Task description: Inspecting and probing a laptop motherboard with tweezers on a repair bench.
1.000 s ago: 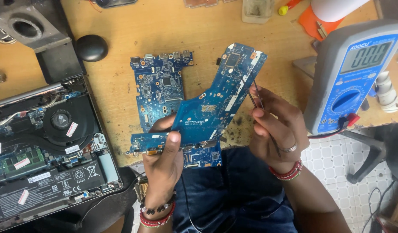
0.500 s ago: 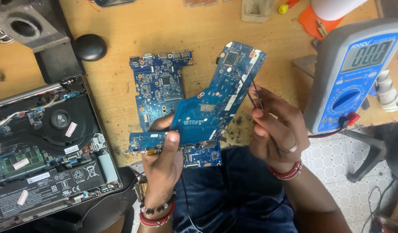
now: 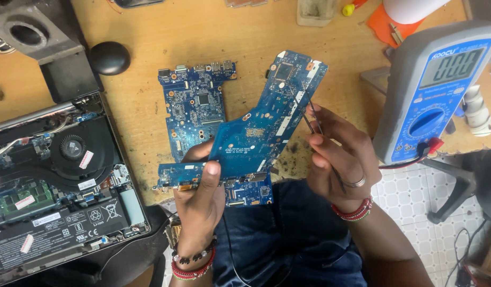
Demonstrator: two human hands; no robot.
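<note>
My left hand (image 3: pixel 203 196) grips the lower end of a blue circuit board (image 3: pixel 261 125) and holds it tilted above the wooden bench (image 3: pixel 144 48). My right hand (image 3: pixel 336 159) pinches two thin multimeter probes (image 3: pixel 312 117), whose tips touch the board's upper right part. A second blue circuit board (image 3: pixel 195 106) lies flat on the bench just behind the held one.
A blue and grey multimeter (image 3: pixel 434 90) stands at the right, leads plugged in. An opened laptop (image 3: pixel 54 180) with fan and battery showing lies at the left. A black round object (image 3: pixel 110 57) and a grey metal block (image 3: pixel 38 37) sit at the back left.
Nothing has visibly changed; both hands and the held board stay where they were.
</note>
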